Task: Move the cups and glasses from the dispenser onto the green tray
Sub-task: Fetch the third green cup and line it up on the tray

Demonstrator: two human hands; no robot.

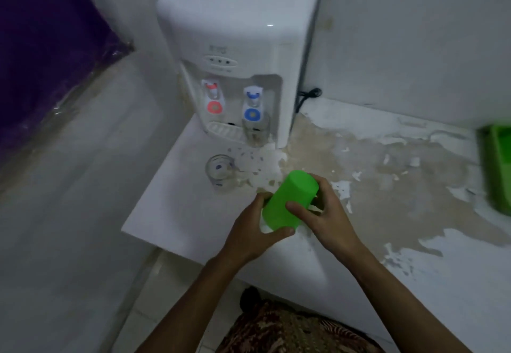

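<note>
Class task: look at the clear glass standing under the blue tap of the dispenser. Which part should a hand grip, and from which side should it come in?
Grip the clear glass around its side wall, coming in from the front. The blue tap hangs directly over its mouth and the dispenser recess closes off the back, so a grasp from above looks blocked. It stands upright, so fingers can wrap the wall and slide it out toward the counter.

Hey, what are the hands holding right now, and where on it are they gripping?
Both hands grip the green cup, tilted on its side above the counter: the left hand near its open rim end, the right hand around its side wall towards the base.
</note>
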